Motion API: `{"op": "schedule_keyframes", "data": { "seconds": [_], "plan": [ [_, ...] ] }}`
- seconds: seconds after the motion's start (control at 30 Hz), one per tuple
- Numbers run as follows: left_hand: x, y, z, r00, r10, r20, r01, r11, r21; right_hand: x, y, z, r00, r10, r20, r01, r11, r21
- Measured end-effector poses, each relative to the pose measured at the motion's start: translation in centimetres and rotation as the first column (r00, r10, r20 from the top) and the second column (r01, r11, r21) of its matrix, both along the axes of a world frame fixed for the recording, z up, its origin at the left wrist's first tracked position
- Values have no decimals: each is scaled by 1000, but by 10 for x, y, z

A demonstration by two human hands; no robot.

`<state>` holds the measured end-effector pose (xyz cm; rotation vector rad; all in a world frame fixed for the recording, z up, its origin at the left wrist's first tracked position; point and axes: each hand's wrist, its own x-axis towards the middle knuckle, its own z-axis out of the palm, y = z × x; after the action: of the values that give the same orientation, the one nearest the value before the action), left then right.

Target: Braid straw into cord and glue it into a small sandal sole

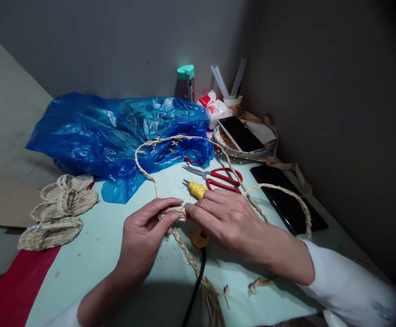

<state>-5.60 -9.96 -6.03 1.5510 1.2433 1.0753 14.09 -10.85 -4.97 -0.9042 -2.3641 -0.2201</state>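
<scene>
A small coil of braided straw cord is pinched between the thumb and fingers of my left hand. My right hand presses its fingertips against the coil's right end, fingers closed together. From the coil, the braid loops out across the table and over a blue plastic bag; another stretch runs down toward loose straw strands. Partly under my right hand lies a yellow tool with a metal tip and a black cable. Just beyond it are red-handled scissors, their blades slightly apart.
The blue plastic bag covers the table's back left. Braided straw soles lie at the left edge. A phone rests on a round basket at the right, near a black tablet-like slab. A green-lidded bottle stands against the wall.
</scene>
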Motion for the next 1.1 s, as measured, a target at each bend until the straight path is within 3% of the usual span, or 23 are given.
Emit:
{"op": "schedule_keyframes", "data": {
  "seconds": [0.13,0.27,0.33,0.4,0.47,0.57,0.67,0.9,1.0,1.1],
  "plan": [
    [-3,3,0,1000,19,22,-16,995,-94,3,1,0,999,-26,39,26,1000,-16],
    [-10,12,1,996,92,-18,-93,995,-28,14,3,3,994,-81,78,84,996,-42],
    [-14,16,2,988,152,-12,-152,988,-7,26,6,6,975,-174,140,184,981,-66],
    [-16,19,2,983,185,-11,-185,983,-14,39,12,8,901,-338,270,374,922,-94],
    [-16,19,2,983,185,-10,-186,982,-20,52,18,11,775,-488,401,564,820,-94],
    [-15,16,4,986,165,-16,-165,986,-8,61,23,13,662,-592,460,684,728,-47],
    [-14,13,6,988,153,-20,-153,988,26,52,19,15,701,-556,447,660,743,-112],
    [-15,15,10,988,151,39,-155,984,93,11,-18,13,905,-233,357,391,786,-478],
    [-17,17,11,986,159,53,-163,982,99,4,-27,10,922,-185,341,356,752,-555],
    [-17,18,9,983,162,92,-173,976,133,2,-30,7,948,-143,286,306,662,-684]
  ]
}}
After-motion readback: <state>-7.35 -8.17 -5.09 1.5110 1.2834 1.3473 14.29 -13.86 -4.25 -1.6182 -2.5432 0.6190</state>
